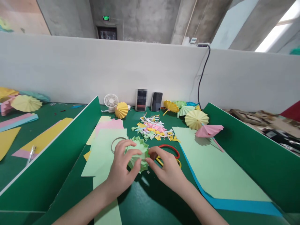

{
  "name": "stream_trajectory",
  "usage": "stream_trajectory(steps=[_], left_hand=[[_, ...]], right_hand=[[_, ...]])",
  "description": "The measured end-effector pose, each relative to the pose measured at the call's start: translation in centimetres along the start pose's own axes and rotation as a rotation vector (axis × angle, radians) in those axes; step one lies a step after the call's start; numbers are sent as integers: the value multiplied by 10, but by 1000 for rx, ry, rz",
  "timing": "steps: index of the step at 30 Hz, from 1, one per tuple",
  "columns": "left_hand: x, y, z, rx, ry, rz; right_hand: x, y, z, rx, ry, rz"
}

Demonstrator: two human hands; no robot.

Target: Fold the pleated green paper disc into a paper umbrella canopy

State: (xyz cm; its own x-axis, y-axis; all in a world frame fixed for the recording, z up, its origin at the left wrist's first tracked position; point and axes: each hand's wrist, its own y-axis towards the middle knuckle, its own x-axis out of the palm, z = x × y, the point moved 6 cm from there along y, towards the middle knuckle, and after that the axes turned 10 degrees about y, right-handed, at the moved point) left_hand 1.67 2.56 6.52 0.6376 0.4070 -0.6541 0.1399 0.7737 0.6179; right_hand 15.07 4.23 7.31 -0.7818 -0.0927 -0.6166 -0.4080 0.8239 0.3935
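A pale green pleated paper piece (141,146), round with a zigzag edge like a small paper umbrella top, is held above the green table between my hands. My left hand (122,167) curves around its left side, fingers over the folds and thumb at the near edge. My right hand (169,168) pinches at its right edge with thumb and forefinger. Just behind the right hand lie scissors (171,146) with red and yellow handles, partly covered by it. A thin ring (112,146) rests on green paper sheets (99,156) beside my left hand.
Coloured paper scraps (153,128) are heaped behind the hands. Pink (208,130) and yellow paper umbrellas (196,119) stand on the right with green sheets (225,175). A white fan (111,100) and phones (157,101) line the back. Green dividers (61,156) flank the space.
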Motion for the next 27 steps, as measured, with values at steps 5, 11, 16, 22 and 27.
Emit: stream_trajectory(steps=[5, 11, 16, 22, 27], left_hand=[[-8, 8, -13, -88, -47, -39], [6, 6, 4, 138, 65, -210], [12, 2, 4, 105, 73, -218], [14, 2, 0, -6, -39, -264], [19, 2, -4, -207, -237, -361]], right_hand=[[-2, 1, 3, -29, -40, -109], [2, 0, 6, -16, -35, -167], [4, 1, 6, 34, 52, -111], [5, 0, 9, 146, 229, -37], [6, 0, 9, 162, 297, -9]])
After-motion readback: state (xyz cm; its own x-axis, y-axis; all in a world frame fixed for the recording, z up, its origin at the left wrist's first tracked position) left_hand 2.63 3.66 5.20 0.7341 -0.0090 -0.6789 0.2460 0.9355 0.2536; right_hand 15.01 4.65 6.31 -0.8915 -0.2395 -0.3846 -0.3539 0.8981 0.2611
